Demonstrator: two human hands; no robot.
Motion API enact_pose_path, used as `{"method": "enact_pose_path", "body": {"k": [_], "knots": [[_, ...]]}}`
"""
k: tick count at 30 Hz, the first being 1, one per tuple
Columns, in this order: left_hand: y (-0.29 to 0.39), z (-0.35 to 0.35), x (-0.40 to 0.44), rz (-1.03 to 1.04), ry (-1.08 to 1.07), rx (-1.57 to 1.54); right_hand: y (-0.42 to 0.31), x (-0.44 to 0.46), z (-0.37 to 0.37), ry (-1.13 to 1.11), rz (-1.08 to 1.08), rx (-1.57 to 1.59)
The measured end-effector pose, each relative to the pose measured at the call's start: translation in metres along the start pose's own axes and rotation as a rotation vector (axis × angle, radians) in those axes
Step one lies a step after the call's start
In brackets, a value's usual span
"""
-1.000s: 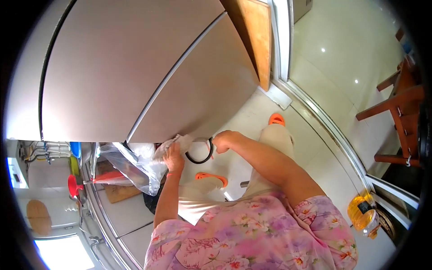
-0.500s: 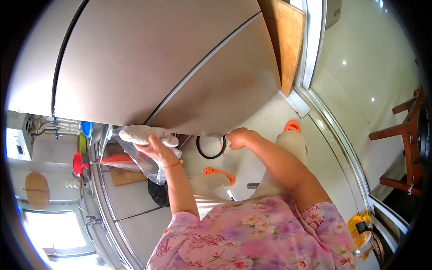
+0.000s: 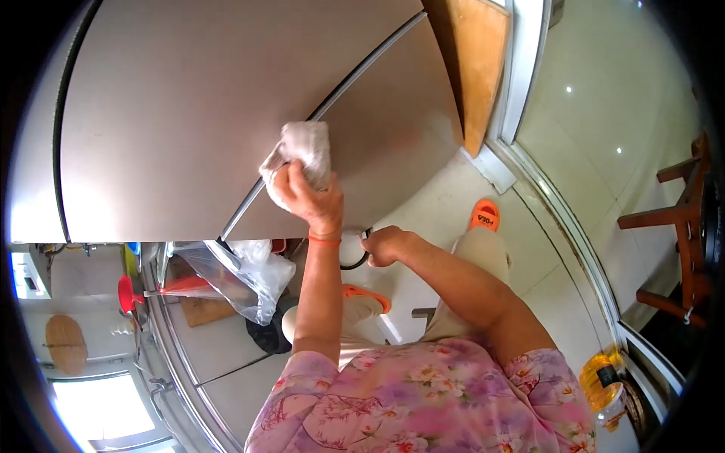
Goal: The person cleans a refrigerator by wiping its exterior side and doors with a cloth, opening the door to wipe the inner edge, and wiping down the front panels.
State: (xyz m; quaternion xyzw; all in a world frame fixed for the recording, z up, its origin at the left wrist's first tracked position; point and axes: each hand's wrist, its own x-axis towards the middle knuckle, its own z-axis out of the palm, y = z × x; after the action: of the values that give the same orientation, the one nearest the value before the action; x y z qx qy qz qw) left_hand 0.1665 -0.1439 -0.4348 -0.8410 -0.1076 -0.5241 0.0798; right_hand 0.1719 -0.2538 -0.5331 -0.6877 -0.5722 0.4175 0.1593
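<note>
My left hand [image 3: 310,200] is closed on a folded whitish cloth [image 3: 308,143], pressed against the brownish metallic refrigerator front [image 3: 196,106]. The cloth lies across the silver-edged seam [image 3: 362,64] between two door panels. Lower down, my right hand [image 3: 387,246] is closed on the edge of a round, black-rimmed thing [image 3: 355,265]. Most of that rim is hidden behind my hand and the refrigerator's edge, and its kind cannot be made out.
Left of my left forearm hangs a clear plastic bag [image 3: 264,283], with a black bag [image 3: 268,332] below. A wooden board [image 3: 483,68] stands beside the refrigerator. Also around are a red ladle-like utensil [image 3: 128,293], a wooden chair [image 3: 680,226] and a yellow-orange bottle [image 3: 599,377].
My left hand has carried the cloth up and right, from the refrigerator's lower edge onto the door seam. My right hand has shifted slightly left and down, still on the black rim.
</note>
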Motion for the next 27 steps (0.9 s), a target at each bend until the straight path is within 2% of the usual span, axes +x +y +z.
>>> {"method": "enact_pose_path", "body": {"k": [4,5,6,7,9,12,14,16,18,20,21,24,27], "knots": [[0.009,0.016,0.004,0.009,0.010,-0.094,0.003,0.002,-0.002,-0.030,0.000,-0.016],[0.009,0.028,0.004,0.105,0.006,-0.145,0.006,0.004,-0.003,-0.072,0.008,-0.033],[0.015,0.041,0.006,0.185,-0.051,-0.205,0.007,0.005,-0.003,-0.115,0.012,-0.052],[0.028,0.045,0.012,0.214,-0.191,-0.223,0.009,0.008,-0.002,-0.110,-0.007,-0.050],[0.053,0.070,0.018,0.230,-0.324,-0.312,0.016,0.016,0.003,-0.093,-0.038,-0.041],[0.091,0.114,0.024,0.258,-0.540,-0.460,0.041,0.044,0.026,0.160,-0.095,0.118],[0.108,0.140,0.016,0.318,-0.593,-0.449,0.083,0.097,0.068,0.319,-0.349,0.367],[0.116,0.157,0.007,0.377,-0.696,-0.409,0.086,0.093,0.055,0.391,-0.382,0.361],[0.102,0.157,-0.004,0.519,-0.650,-0.388,0.067,0.061,0.024,0.358,-0.199,0.118],[0.080,0.145,-0.014,0.626,-0.660,-0.397,0.039,0.018,-0.019,0.185,-0.043,0.132],[0.069,0.131,-0.015,0.664,-0.724,-0.307,0.032,0.008,-0.030,0.096,0.031,0.135],[0.036,0.085,-0.026,0.605,-0.777,-0.238,0.036,0.007,-0.023,0.106,0.026,0.114],[-0.007,0.032,-0.042,0.544,-0.859,-0.155,0.030,-0.006,-0.031,-0.020,0.085,-0.012]]}}
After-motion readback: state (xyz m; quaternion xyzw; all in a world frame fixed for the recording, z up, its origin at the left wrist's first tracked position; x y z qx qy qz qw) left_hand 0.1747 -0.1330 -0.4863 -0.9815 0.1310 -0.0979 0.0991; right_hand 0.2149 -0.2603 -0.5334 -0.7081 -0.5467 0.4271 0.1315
